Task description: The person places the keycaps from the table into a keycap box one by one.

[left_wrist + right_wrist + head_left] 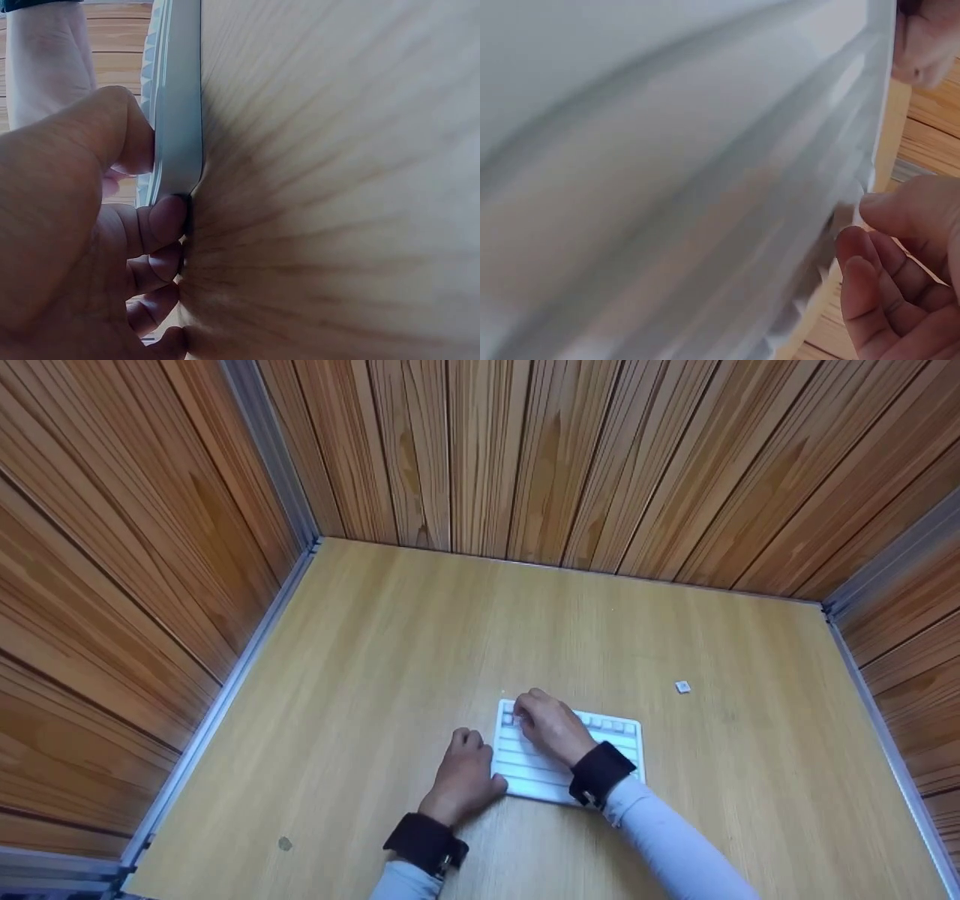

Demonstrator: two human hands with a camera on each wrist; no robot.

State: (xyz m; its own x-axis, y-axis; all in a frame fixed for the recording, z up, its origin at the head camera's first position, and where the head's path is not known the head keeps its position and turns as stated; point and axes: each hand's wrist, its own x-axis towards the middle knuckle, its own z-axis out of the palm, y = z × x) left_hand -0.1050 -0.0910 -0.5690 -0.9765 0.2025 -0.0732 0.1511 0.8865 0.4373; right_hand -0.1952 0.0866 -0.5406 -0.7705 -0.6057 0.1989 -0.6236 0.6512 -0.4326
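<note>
A white rectangular board (532,776) with raised ridges lies on the table, looking much like a small keyboard. Small white blocks (619,725) form a row along its far edge. My left hand (465,772) grips the board's left side; in the left wrist view the thumb rests against the rim (178,112) and the curled fingers (166,217) are at its corner. My right hand (555,727) reaches over the board to the left part of the row. Its thumb and index finger pinch a small white block (859,219), mostly hidden by the fingertips.
A loose small white square piece (682,687) with a grey mark lies on the table to the right. The wooden table (390,660) bears a round dark spot (285,844) at the near left. Wood-plank walls (480,457) with metal edge strips stand at the back and both sides.
</note>
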